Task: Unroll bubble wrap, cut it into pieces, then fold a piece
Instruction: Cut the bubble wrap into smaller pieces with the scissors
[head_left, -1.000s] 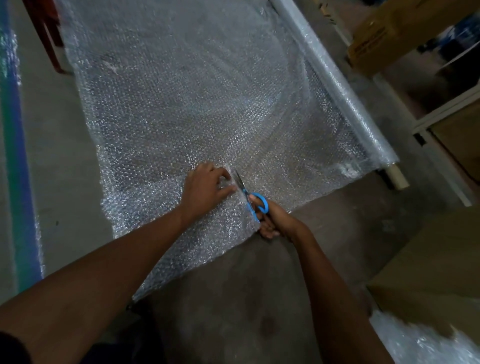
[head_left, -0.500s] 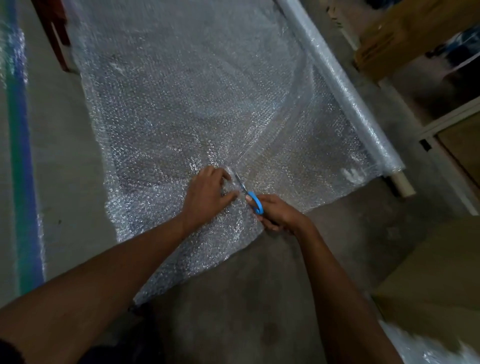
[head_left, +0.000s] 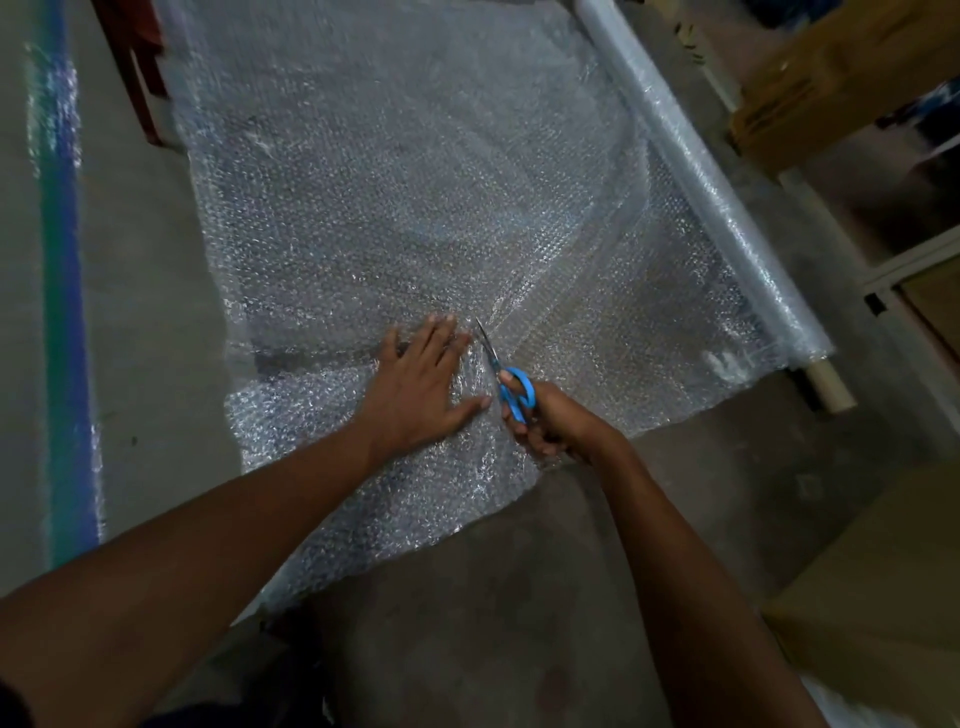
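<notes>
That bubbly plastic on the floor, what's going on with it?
A person is cutting a big sheet of bubble wrap spread on the concrete floor. The right hand grips blue-handled scissors, blades pointing away into the sheet. The left hand lies flat on the wrap beside the blades, holding it down. The cut has only started from the near edge. The rest of the roll lies along the right side, still attached.

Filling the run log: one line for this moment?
step: cutting | right hand: grips scissors | left hand: flat on bubble wrap | roll: attached
</notes>
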